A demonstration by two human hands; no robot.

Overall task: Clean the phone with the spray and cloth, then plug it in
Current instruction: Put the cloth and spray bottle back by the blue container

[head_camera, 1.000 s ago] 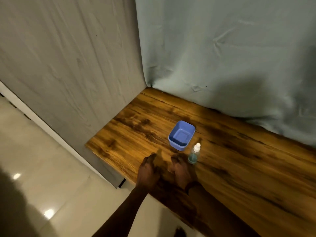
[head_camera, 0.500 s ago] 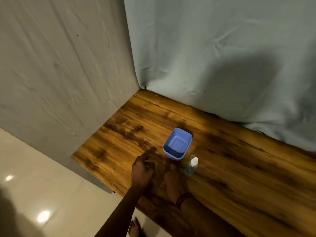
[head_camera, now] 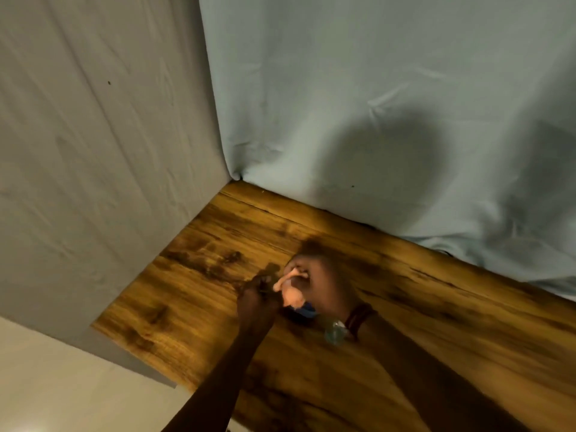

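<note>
My hands have lifted off the table (head_camera: 436,322) to the blue tub (head_camera: 307,310) near its left end, my right hand (head_camera: 324,285) now bunching a peach cloth (head_camera: 291,294) and my left hand (head_camera: 257,304) too blurred to tell its hold, while the spray bottle (head_camera: 335,333) stands just under my right wrist, which could topple it, and the phone is unseen.

Staged indoor corner, cloth backdrop (head_camera: 374,88), wooden table (head_camera: 202,275)
</note>
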